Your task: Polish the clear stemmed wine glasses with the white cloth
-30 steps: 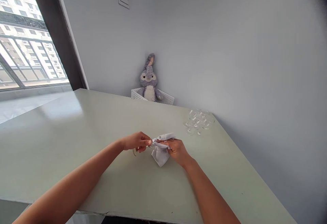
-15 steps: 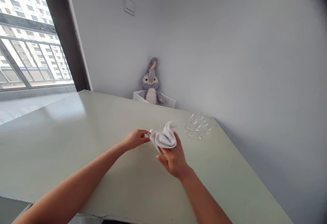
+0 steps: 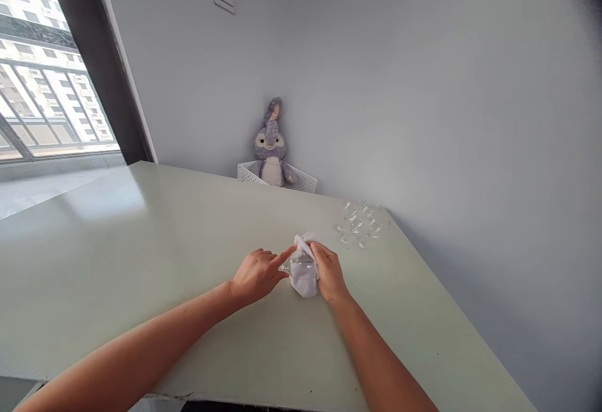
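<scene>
Over the middle of the table, my left hand (image 3: 260,274) grips a small clear stemmed glass (image 3: 300,266) that lies tilted on its side, its bowl toward my right hand. The index finger stretches along the glass toward the cloth. My right hand (image 3: 330,269) holds a white cloth (image 3: 305,285) around the rim end of the bowl. Part of the cloth hangs below and behind the glass and shows through it. The right fingertips are partly hidden by the cloth.
Several clear stemmed glasses (image 3: 361,221) stand grouped at the table's back right, near the wall. Behind the pale table (image 3: 197,230), a purple plush toy (image 3: 271,148) sits in a white perforated basket (image 3: 301,179). A window (image 3: 51,86) is at the left.
The cloth, bunched in my right hand earlier, is now around the glass's bowl. My left hand has raised the glass toward it, and both hands have come together. The view has shifted slightly.
</scene>
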`<state>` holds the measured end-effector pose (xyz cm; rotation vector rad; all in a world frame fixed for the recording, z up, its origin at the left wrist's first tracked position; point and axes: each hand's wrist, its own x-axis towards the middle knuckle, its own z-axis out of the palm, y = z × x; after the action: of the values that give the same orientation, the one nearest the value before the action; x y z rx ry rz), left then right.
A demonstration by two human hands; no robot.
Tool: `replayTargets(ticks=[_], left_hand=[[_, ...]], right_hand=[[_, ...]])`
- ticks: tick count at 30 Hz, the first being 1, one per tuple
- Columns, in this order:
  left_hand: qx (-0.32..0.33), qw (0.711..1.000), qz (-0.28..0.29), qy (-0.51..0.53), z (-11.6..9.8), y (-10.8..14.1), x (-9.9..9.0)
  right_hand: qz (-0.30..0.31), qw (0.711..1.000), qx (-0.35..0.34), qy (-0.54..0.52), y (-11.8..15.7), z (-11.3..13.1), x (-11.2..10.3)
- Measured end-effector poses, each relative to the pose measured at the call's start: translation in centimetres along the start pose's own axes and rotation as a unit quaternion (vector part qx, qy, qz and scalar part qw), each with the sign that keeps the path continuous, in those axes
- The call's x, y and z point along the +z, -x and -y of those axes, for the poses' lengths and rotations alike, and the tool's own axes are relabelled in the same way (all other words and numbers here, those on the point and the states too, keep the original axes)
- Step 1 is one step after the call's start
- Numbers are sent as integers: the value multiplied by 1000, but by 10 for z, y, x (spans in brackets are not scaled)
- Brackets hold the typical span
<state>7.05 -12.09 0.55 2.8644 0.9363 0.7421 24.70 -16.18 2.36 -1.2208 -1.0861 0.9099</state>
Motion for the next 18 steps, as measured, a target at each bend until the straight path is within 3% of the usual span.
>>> replayTargets(ticks=[3, 7, 10, 13, 18], left_hand=[[-55, 998, -2, 8, -3, -2, 2], [-115, 993, -8, 21, -6, -4, -1], [-164, 985, -21, 47, -7, -5, -2], [-202, 975, -46, 81, -9, -6, 0], [-186, 974, -101, 86, -23, -4, 5]], right_hand=[[-68, 975, 98, -188, -2, -11, 7], [-101, 917, 151, -354, 5, -12, 20], [-43, 900, 150, -407, 16, -6, 31], [44, 909, 133, -392, 27, -2, 41], [101, 927, 121, -342, 36, -8, 48]])
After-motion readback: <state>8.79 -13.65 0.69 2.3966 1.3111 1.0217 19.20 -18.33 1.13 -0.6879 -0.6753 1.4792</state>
